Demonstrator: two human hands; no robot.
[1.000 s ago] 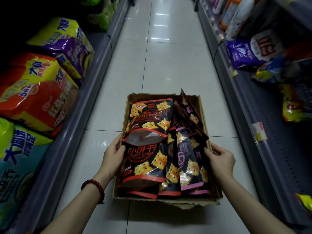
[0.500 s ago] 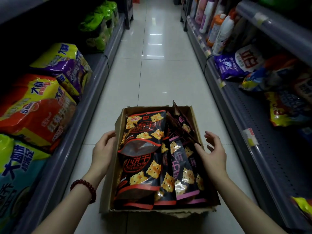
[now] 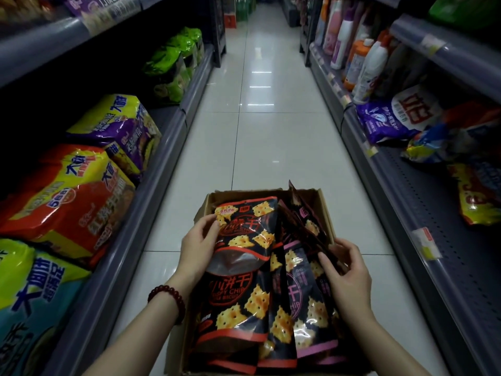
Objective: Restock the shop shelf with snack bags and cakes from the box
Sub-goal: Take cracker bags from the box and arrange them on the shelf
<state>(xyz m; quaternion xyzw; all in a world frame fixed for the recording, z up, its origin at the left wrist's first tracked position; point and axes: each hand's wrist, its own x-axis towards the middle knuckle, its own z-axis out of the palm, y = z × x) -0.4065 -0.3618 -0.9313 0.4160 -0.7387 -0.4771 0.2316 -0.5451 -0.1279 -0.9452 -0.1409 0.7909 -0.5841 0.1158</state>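
Two hands work inside the cardboard box [image 3: 324,210] standing on the aisle floor. The left hand [image 3: 199,246] pinches the left edge of the red-trimmed cracker bag [image 3: 245,240] with thumb and fingers; the right hand [image 3: 348,278] curls its fingers round the purple-trimmed bags [image 3: 306,280] beside it.

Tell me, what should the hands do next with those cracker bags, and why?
Probably lift the top red-trimmed bag out of the box. The left hand already has a grip on its upper edge, and the right hand is on the purple-trimmed bags beside it.
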